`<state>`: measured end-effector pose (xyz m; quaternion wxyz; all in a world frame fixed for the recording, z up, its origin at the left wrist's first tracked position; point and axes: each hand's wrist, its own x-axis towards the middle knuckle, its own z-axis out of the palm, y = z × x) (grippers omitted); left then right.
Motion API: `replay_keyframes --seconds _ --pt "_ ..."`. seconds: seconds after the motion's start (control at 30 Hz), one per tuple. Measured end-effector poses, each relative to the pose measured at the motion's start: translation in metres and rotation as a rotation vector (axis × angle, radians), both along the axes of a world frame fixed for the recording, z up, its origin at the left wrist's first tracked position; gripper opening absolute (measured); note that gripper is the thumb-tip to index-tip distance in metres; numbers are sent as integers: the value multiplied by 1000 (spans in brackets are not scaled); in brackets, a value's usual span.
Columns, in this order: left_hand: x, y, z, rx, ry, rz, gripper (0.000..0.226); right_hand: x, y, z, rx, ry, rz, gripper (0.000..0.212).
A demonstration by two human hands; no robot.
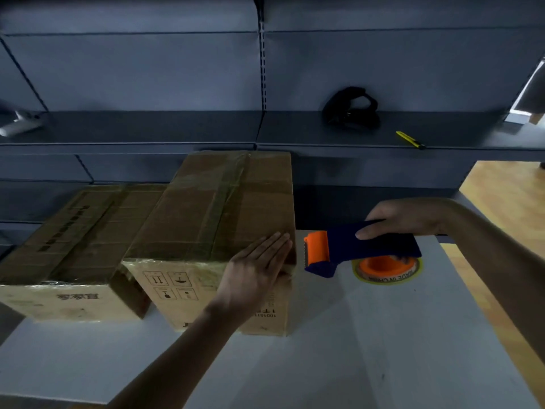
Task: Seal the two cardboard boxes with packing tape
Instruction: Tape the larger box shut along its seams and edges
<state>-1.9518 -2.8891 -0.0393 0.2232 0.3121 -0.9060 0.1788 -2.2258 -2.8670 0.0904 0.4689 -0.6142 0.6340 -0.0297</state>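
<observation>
Closed taller box point(212, 208) beside lower box point(73, 231)

The lower box point(73, 240) sat at the table's point(354, 349) far left corner, the taller box point(212, 208) touching its right side. The left hand point(256, 270) lay on the taller box's near right top corner, with the tape dispenser point(362, 246) in the right hand point(410, 216) just right of it. Behind, a shelf point(177, 128) carried a bundle point(351, 109) left of a knife point(410, 140).

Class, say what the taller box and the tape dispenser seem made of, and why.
Taller box: brown cardboard, matt, printed symbols on its side; shiny clear tape strips on top.
Tape dispenser: probably moulded plastic, smooth dark-blue body, orange roller.
</observation>
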Motion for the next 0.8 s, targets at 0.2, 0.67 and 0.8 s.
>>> replay_keyframes --seconds 0.2,0.67,0.8 --pt "0 0 4 29 -8 3 53 -2 3 -1 29 -24 4 40" --pt "1 0 4 11 10 -5 60 -9 3 -2 -14 -82 47 67" --pt "1 0 3 16 14 -10 58 -13 1 -4 -47 -88 48 78"
